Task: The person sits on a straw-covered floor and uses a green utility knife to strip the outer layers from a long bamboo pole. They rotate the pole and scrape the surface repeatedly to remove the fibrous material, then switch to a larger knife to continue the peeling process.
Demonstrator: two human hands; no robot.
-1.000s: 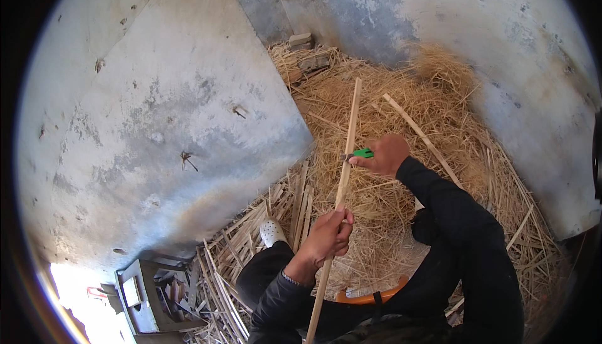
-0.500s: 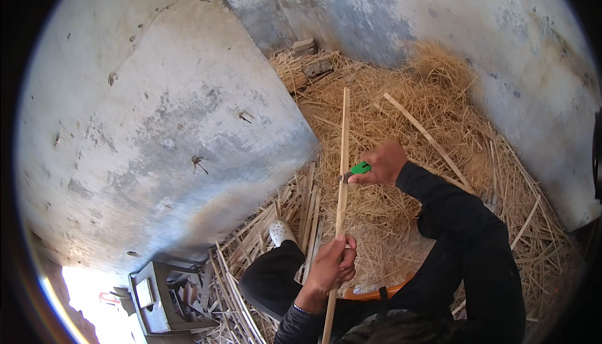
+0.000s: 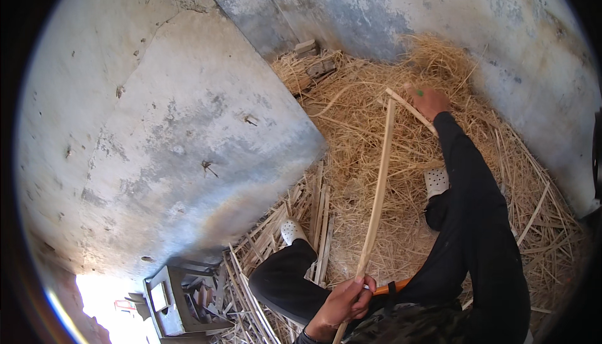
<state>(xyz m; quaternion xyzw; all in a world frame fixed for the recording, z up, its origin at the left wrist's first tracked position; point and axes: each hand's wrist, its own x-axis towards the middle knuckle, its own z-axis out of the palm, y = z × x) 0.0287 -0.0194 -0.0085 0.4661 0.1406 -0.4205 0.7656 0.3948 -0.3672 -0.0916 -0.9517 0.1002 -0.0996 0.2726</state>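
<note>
My left hand (image 3: 347,303) is closed around the lower part of a long pale wooden strip (image 3: 380,197), perhaps bamboo. The strip slants up and away, slightly to the right, over a heap of shavings (image 3: 364,137). My right hand (image 3: 431,101) is stretched far out beyond the strip's far end, its fingers curled. A bit of green, the handle of a knife (image 3: 419,93), shows in that hand; the blade cannot be made out. Another pale strip (image 3: 411,111) lies on the shavings beside my right hand, its near part hidden by my arm.
A plastered wall (image 3: 163,125) stands close on the left, another wall (image 3: 520,81) on the right. Split strips (image 3: 321,231) lie near my white clog (image 3: 292,231); the other clog (image 3: 436,182) rests in shavings. A wooden box-like stand (image 3: 172,303) is at lower left. Bricks (image 3: 306,47) sit in the far corner.
My right hand with the knife has moved from the strip's middle away to the far right. My left hand has drawn nearer to me, and the strip's far end has swung right.
</note>
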